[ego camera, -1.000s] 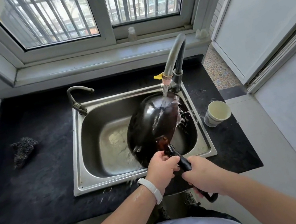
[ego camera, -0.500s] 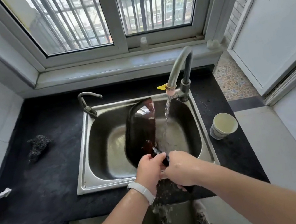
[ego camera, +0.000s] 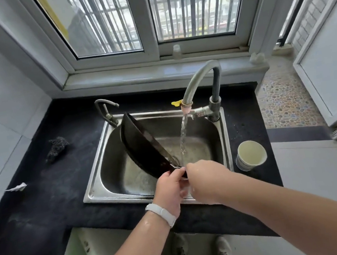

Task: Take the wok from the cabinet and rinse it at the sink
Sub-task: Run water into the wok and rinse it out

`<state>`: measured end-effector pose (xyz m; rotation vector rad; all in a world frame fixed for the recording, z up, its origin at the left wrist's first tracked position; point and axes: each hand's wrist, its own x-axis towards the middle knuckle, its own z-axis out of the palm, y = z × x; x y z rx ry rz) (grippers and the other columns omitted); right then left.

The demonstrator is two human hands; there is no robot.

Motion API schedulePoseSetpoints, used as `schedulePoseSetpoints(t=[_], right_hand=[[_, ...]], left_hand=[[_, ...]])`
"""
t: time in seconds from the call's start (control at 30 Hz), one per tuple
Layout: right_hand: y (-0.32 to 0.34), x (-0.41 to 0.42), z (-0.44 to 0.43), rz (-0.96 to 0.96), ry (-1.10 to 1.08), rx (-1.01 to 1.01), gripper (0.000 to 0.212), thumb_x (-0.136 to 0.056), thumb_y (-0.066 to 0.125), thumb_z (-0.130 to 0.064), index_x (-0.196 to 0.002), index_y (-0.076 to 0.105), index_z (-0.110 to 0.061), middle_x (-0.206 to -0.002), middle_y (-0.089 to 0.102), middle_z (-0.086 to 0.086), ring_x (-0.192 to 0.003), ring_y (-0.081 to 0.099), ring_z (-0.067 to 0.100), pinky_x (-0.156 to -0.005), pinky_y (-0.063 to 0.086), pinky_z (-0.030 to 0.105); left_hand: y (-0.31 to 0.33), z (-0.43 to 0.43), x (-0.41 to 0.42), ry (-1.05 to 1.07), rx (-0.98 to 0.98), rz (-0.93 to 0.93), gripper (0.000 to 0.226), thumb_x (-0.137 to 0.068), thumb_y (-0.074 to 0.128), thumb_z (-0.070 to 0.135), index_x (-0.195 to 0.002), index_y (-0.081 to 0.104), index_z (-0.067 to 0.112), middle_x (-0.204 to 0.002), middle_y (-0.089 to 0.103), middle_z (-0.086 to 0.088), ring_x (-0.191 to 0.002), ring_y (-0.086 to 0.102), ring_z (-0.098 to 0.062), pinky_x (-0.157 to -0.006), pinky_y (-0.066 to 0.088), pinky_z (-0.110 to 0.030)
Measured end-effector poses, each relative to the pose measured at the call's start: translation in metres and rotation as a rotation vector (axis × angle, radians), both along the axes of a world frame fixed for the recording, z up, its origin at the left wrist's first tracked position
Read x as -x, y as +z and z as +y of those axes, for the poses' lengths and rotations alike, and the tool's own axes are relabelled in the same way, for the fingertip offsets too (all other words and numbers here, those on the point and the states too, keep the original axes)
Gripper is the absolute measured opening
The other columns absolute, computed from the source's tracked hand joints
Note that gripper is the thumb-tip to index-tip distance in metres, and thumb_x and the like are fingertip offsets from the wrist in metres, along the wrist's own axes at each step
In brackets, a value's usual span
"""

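Fingers (ego camera: 176, 175) of the left hand (ego camera: 169, 187), the one with the white wristband (ego camera: 161, 213), curl round the wok's handle at lower centre of the frame. The right hand (ego camera: 208, 179) clamps the same handle just beside it, so almost none of the handle shows. At far left a dark scrubber (ego camera: 55, 146) lies on the black counter (ego camera: 44, 213), well apart from the work. A small tap (ego camera: 106, 110) stands at the upper-left corner of the steel sink (ego camera: 97, 182). Inside the basin the wok (ego camera: 142, 149) stands on edge, its hollow seemingly turned right. The stream (ego camera: 183, 136) from the tall faucet (ego camera: 197, 80) falls just right of it, missing the metal, and a pale cup (ego camera: 251, 154) sits on the counter beyond. The rinse looks under way, not finished. To do it well, I judge the wok should swing right until water strikes the upper inside. It should then roll by the handle so water sheets across the bowl and drains off the low edge, with both grips firm on the wet handle.
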<state>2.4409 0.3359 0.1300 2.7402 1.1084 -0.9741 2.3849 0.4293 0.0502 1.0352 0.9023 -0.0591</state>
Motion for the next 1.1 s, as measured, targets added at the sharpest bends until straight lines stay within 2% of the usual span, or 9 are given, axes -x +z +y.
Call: schedulePoseSetpoints(t=[0.13,0.3,0.43,0.57,0.67,0.83,0.9,1.0,1.1], right_hand=[[-0.006,0.000,-0.019,-0.103,0.051,-0.038,0.039,-0.092,0.059,-0.026,-0.127,0.049,-0.011,-0.116,0.063,0.009,-0.103,0.064,0.031,-0.077,0.049,0.038],[-0.016,0.003,-0.038,-0.144,-0.008,-0.087,0.037,-0.091,0.060,-0.022,-0.125,0.050,-0.012,-0.118,0.060,0.008,-0.104,0.063,0.030,-0.073,0.044,0.036],[-0.024,0.003,-0.044,-0.037,-0.136,-0.030,0.036,-0.092,0.062,-0.027,-0.123,0.053,-0.011,-0.119,0.060,0.009,-0.108,0.062,0.030,-0.077,0.046,0.035],[-0.030,-0.001,-0.042,0.090,-0.188,0.045,0.031,-0.095,0.058,-0.027,-0.119,0.061,-0.007,-0.114,0.066,0.011,-0.098,0.063,0.029,-0.072,0.042,0.031],[-0.036,0.000,-0.047,0.088,-0.237,0.044,0.029,-0.097,0.053,-0.025,-0.119,0.060,-0.008,-0.101,0.061,0.010,-0.090,0.059,0.026,-0.072,0.042,0.031],[-0.057,0.018,-0.062,0.006,-0.378,-0.015,0.026,-0.095,0.048,-0.038,-0.110,0.054,-0.017,-0.109,0.065,0.005,-0.100,0.064,0.027,-0.074,0.043,0.033],[-0.066,0.023,-0.063,0.094,-0.457,-0.035,0.023,-0.092,0.050,-0.034,-0.110,0.052,-0.018,-0.109,0.065,0.006,-0.099,0.064,0.028,-0.072,0.042,0.033],[-0.073,0.027,-0.057,0.257,-0.543,-0.038,0.027,-0.091,0.048,-0.022,-0.118,0.048,-0.017,-0.116,0.065,0.009,-0.104,0.063,0.029,-0.079,0.046,0.034],[-0.075,0.026,-0.058,0.264,-0.596,-0.072,0.032,-0.090,0.049,-0.020,-0.122,0.050,-0.018,-0.116,0.066,0.008,-0.102,0.064,0.027,-0.081,0.050,0.033]], left_hand=[[-0.004,-0.014,-0.001,0.034,0.074,-0.021,0.010,-0.094,0.058,0.017,-0.101,0.056,0.010,-0.066,0.065,0.001,-0.055,0.057,-0.010,-0.053,0.038,-0.028],[-0.009,-0.028,-0.003,-0.007,0.099,-0.016,0.016,-0.094,0.058,0.016,-0.105,0.050,0.008,-0.060,0.062,0.003,-0.048,0.056,-0.010,-0.049,0.038,-0.026],[-0.015,-0.034,0.000,-0.018,0.153,0.011,0.012,-0.093,0.058,0.011,-0.100,0.049,0.008,-0.064,0.062,-0.001,-0.048,0.057,-0.012,-0.050,0.040,-0.027],[-0.016,-0.037,0.001,-0.054,0.204,0.019,0.008,-0.094,0.057,0.008,-0.093,0.049,0.009,-0.068,0.062,-0.004,-0.052,0.056,-0.014,-0.046,0.043,-0.025],[-0.021,-0.036,0.002,-0.106,0.225,0.044,0.008,-0.093,0.059,0.009,-0.092,0.050,0.010,-0.068,0.064,-0.003,-0.053,0.057,-0.014,-0.055,0.043,-0.027],[-0.033,-0.038,0.004,-0.122,0.269,0.084,0.013,-0.090,0.059,0.004,-0.089,0.048,0.011,-0.071,0.063,-0.006,-0.054,0.055,-0.014,-0.057,0.041,-0.027],[-0.034,-0.040,0.007,-0.125,0.271,0.087,0.014,-0.091,0.055,0.001,-0.089,0.046,0.011,-0.070,0.063,-0.006,-0.053,0.057,-0.015,-0.055,0.042,-0.027],[-0.036,-0.037,0.007,-0.139,0.256,0.076,0.013,-0.090,0.053,-0.002,-0.095,0.048,0.010,-0.077,0.066,-0.009,-0.062,0.062,-0.020,-0.061,0.045,-0.031],[-0.038,-0.034,0.004,-0.202,0.210,0.093,0.012,-0.090,0.055,0.001,-0.097,0.051,0.010,-0.080,0.068,-0.009,-0.064,0.062,-0.020,-0.063,0.044,-0.032]])
